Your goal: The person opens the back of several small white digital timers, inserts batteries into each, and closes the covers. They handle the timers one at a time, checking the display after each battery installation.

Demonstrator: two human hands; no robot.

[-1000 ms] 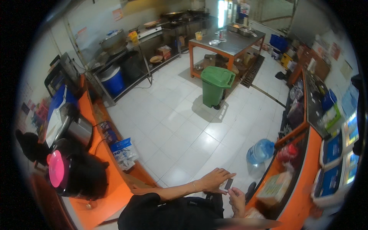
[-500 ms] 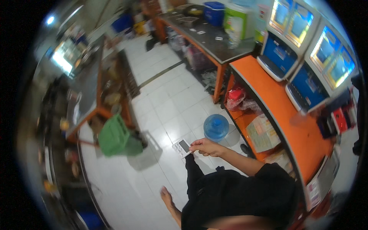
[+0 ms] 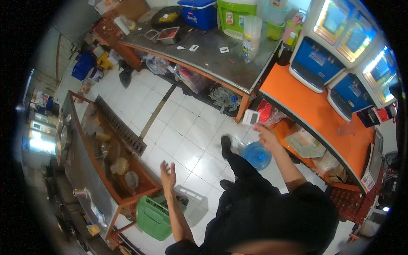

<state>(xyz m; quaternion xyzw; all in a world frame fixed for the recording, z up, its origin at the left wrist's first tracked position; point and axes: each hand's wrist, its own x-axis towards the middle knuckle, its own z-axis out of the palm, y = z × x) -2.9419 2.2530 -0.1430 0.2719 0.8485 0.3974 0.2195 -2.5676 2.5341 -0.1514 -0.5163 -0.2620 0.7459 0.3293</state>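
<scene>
A small white device with a dark display (image 3: 251, 117) is pinched at its edge by my right hand (image 3: 267, 138). It is held in the air in front of the orange counter's shelf. Below that hand, a blue water jug (image 3: 256, 155) is on the floor. My left hand (image 3: 168, 173) hangs in mid-air over the tiles with its fingers apart and nothing in it. Beneath my left forearm is a green bin (image 3: 154, 217). Two similar small white devices, one (image 3: 194, 48) left of the other (image 3: 224, 50), lie on the dark table ahead.
Drink dispensers stand on the orange counter (image 3: 280, 81) at the right. The dark table (image 3: 255, 79) carries metal trays (image 3: 168, 35), a blue cooler (image 3: 198, 15) and stacked plastic cups (image 3: 251, 39). A shelved workbench (image 3: 111, 204) runs along the left. A drain grate (image 3: 121, 125) crosses the floor.
I have stepped toward the dark table. My left hand has come up from low beside my body. The right hand has carried the white device forward, and the view has turned.
</scene>
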